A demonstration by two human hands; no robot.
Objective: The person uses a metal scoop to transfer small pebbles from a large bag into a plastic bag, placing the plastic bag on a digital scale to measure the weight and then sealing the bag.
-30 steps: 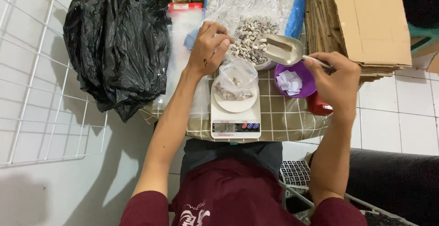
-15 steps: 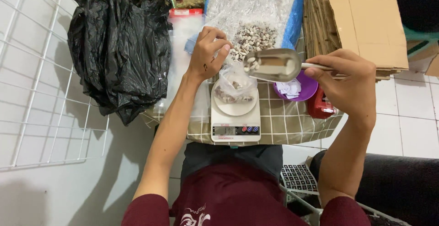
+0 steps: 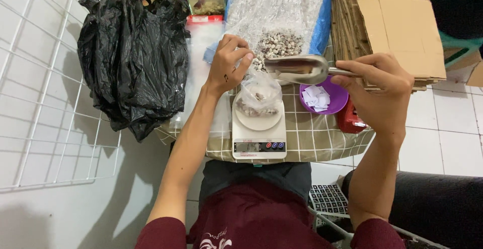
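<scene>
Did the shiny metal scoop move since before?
Yes. The metal scoop in the right hand moved left, from above the purple bowl toward the small bag.

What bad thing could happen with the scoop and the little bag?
The metal scoop in the right hand hangs above the small clear bag. If it tips off-centre, pebbles might miss the opening and scatter. The left hand pinches only one edge of the bag, so it could sag or topple off the white scale.
</scene>
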